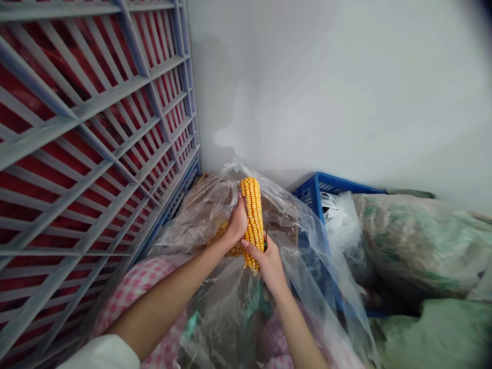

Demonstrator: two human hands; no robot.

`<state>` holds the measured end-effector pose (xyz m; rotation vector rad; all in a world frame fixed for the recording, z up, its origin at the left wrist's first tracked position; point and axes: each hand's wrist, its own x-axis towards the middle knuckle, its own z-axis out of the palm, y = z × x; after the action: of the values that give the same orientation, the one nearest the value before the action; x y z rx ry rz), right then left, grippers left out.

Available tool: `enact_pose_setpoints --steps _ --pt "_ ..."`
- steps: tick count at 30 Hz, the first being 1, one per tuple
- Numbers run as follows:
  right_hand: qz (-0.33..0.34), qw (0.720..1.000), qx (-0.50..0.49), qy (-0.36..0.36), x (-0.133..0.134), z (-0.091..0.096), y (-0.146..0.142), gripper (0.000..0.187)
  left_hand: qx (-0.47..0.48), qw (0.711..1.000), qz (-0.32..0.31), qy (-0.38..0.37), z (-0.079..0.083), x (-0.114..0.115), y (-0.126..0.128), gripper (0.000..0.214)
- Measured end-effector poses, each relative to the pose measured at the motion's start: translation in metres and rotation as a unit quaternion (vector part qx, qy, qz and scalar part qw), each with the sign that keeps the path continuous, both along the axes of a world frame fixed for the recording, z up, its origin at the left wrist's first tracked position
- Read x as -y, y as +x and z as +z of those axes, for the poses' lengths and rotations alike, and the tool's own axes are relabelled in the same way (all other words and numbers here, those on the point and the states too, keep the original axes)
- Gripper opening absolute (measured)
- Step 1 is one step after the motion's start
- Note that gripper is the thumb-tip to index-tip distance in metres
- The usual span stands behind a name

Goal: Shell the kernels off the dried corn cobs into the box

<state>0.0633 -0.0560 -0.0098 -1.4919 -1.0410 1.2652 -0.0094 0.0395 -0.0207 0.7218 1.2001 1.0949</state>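
An ear of corn (252, 215) with full rows of yellow kernels stands nearly upright in front of me, over a clear plastic bag. My left hand (238, 221) is closed around its left side at mid-height. Lower down, my right hand (270, 259) grips the right side, with the thumb across the front. A thin dark tool (266, 234) pokes up beside the right-hand fingers; its kind cannot be made out. Loose corn kernels (234, 250) lie in the clear plastic bag (207, 210) below, partly hidden by my left hand and forearm.
Tall grey-purple slatted crates (140, 123) with red contents rise on the left. A white wall (326, 92) stands ahead. To the right, a blue plastic crate (318, 197) holds white plastic bags (340, 215); a stuffed woven sack (415, 238) lies beside them. Pale green cloth (442, 333) is at lower right.
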Motion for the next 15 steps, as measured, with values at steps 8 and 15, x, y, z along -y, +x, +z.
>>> enact_pose_setpoints --steps 8,15 --pt "-0.025 0.998 -0.058 0.002 0.007 -0.001 -0.004 0.034 -0.092 0.995 -0.006 0.045 0.003 0.005 -0.004 0.056" --pt "-0.061 0.988 -0.141 0.010 0.003 0.003 0.000 0.035 -0.178 0.977 -0.066 0.100 0.014 -0.004 -0.013 0.058"
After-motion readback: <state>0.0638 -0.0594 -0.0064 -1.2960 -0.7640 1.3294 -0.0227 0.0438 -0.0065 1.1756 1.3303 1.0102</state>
